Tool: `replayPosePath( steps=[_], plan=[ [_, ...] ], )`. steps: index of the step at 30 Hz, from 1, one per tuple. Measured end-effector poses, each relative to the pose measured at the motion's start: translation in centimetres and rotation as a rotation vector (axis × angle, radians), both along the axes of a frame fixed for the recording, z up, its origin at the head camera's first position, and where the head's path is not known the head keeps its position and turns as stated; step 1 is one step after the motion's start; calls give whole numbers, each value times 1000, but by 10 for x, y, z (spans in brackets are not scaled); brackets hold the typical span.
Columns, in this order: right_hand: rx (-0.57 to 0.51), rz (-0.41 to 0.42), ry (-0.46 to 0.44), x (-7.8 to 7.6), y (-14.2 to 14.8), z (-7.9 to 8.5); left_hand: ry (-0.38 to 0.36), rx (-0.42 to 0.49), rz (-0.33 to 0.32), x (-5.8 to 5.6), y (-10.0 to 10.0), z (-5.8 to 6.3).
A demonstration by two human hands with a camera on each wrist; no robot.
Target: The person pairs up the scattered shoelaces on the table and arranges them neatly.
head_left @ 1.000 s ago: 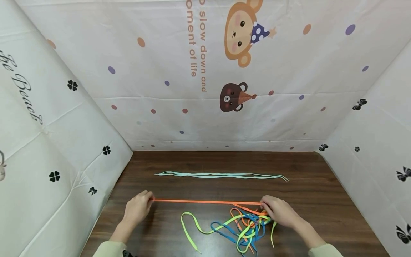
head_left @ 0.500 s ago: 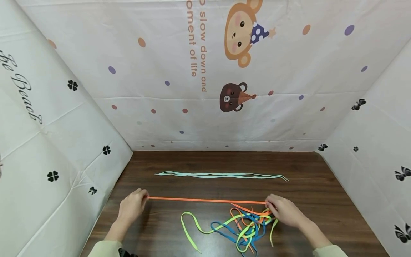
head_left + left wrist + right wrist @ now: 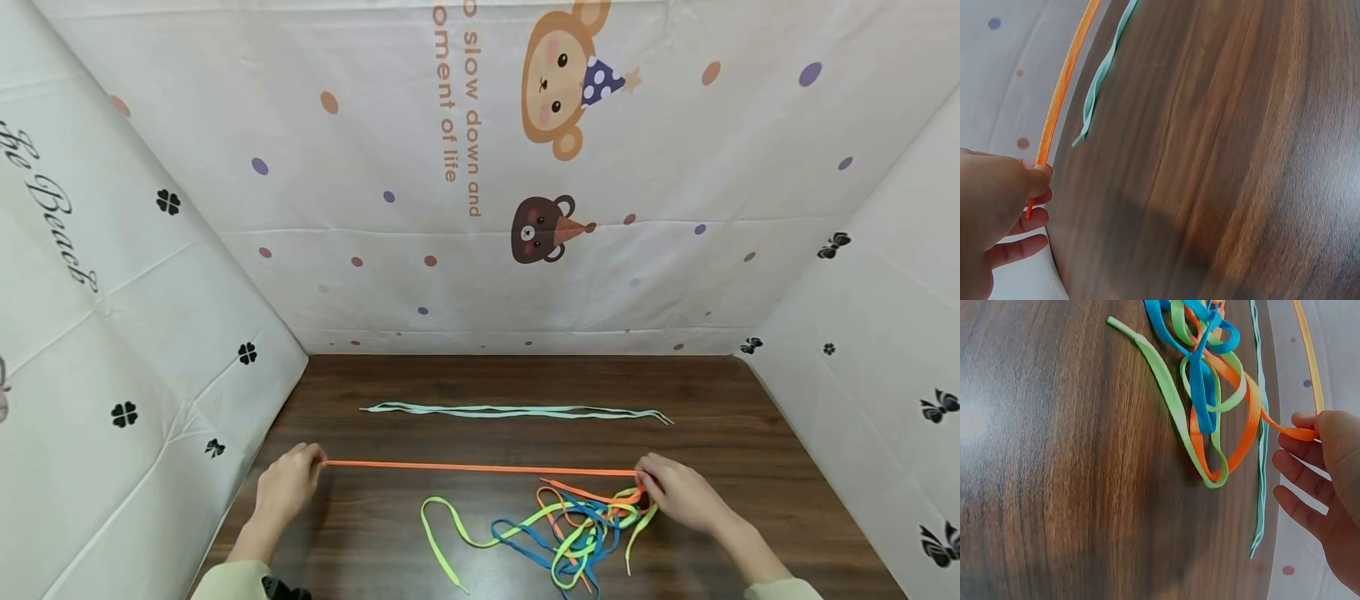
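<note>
An orange shoelace (image 3: 480, 467) is stretched nearly level between both hands above the table. My left hand (image 3: 288, 483) pinches it close to its tipped end, which pokes out below the thumb in the left wrist view. Thumb and forefinger of my right hand (image 3: 682, 493) pinch the same lace farther along; the other fingers are spread in the right wrist view. From there the orange lace runs down into a tangle of blue shoelaces (image 3: 1202, 381) and yellow-green shoelaces (image 3: 1169, 394), just left of the right hand.
Behind the stretched lace, mint-green shoelaces (image 3: 517, 412) lie straight, side by side, along the back of the brown wooden table (image 3: 375, 533). A long yellow-green end curves out leftward from the tangle. White printed cloth (image 3: 375, 283) walls the table at the back and both sides.
My left hand has moved left and my right hand a little right, so the orange span between them has grown longer. The right side of the tangle has shifted slightly with the pull.
</note>
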State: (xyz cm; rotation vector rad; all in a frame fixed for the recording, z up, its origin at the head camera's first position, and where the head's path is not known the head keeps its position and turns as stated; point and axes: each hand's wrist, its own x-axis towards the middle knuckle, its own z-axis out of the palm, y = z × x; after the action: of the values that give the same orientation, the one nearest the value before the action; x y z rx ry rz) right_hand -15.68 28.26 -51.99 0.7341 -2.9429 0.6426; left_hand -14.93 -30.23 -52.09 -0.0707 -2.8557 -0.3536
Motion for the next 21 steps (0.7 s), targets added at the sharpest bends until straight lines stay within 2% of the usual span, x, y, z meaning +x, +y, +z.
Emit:
replayPosePath(
  steps=[6, 14, 18, 21],
  plan=[
    [3, -44, 3, 3, 11, 0, 3, 6, 25, 2, -10, -3],
    [30, -120, 3, 2, 27, -4, -66, 20, 67, 3, -20, -7],
    [45, -135, 36, 0, 35, -7, -86, 22, 76, 3, -22, -8],
    [59, -150, 97, -2, 42, -11, -91, 23, 88, 1, -23, -9]
  ],
)
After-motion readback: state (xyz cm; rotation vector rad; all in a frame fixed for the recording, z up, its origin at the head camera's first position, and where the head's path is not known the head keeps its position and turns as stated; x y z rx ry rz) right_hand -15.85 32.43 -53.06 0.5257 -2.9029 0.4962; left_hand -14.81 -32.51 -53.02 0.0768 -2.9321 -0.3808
